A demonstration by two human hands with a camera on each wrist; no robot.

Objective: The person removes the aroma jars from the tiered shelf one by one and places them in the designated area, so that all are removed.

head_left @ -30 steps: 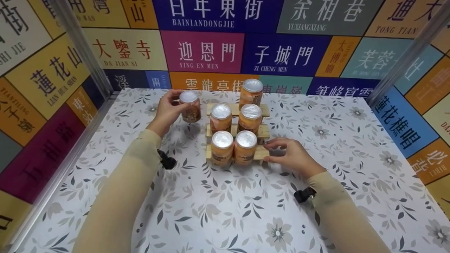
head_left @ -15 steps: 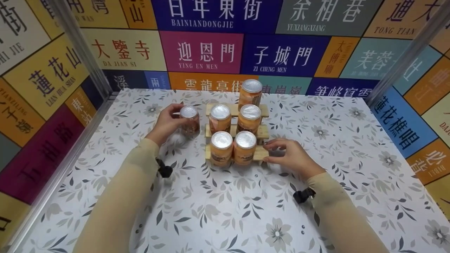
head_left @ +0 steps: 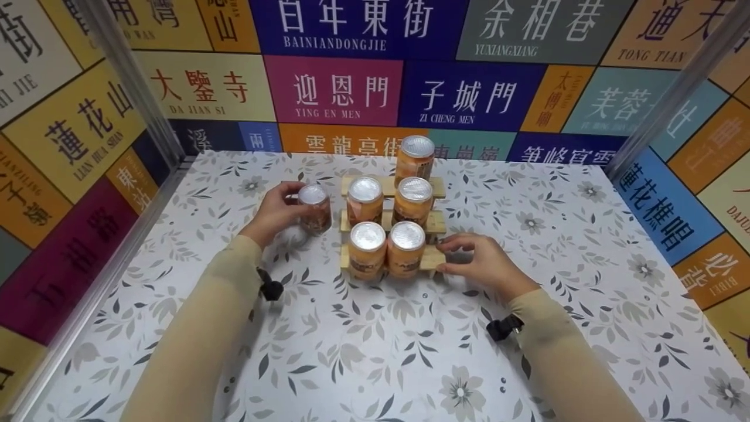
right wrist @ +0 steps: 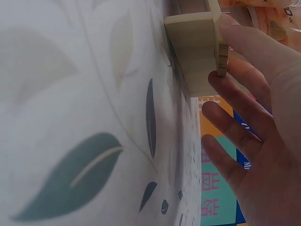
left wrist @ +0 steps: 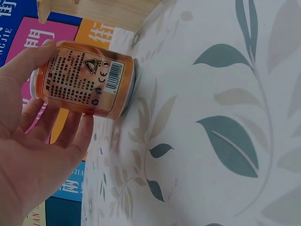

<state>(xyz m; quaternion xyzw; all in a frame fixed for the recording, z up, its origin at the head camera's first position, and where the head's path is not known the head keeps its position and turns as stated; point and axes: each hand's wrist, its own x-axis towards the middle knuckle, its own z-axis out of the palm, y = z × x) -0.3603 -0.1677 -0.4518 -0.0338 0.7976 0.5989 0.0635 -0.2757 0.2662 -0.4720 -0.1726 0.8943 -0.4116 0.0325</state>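
Note:
My left hand (head_left: 278, 212) grips an orange can (left wrist: 87, 81) with a silver lid between thumb and fingers, left of a small wooden stepped rack (head_left: 436, 221). The can is upright, its base right at the tabletop, and its printed label with a barcode faces the left wrist camera. At the rack's right side, my right hand (head_left: 481, 261) pinches the end of the lowest step (right wrist: 221, 40) between thumb and fingertips. Similar cans stand on the rack: two on the front step (head_left: 368, 252), two on the middle step (head_left: 413, 202), and one (head_left: 415, 161) at the right of the top step.
The table (head_left: 375, 351) has a white cover printed with grey leaves and flowers. Colourful panels with Chinese lettering form the back wall (head_left: 334, 91) and both sides. A black wrist mount (head_left: 271, 287) hangs beneath each sleeve.
My left hand has brought the can down and toward the front, from beside the top step to beside the middle step. My right hand has stayed at the rack's edge.

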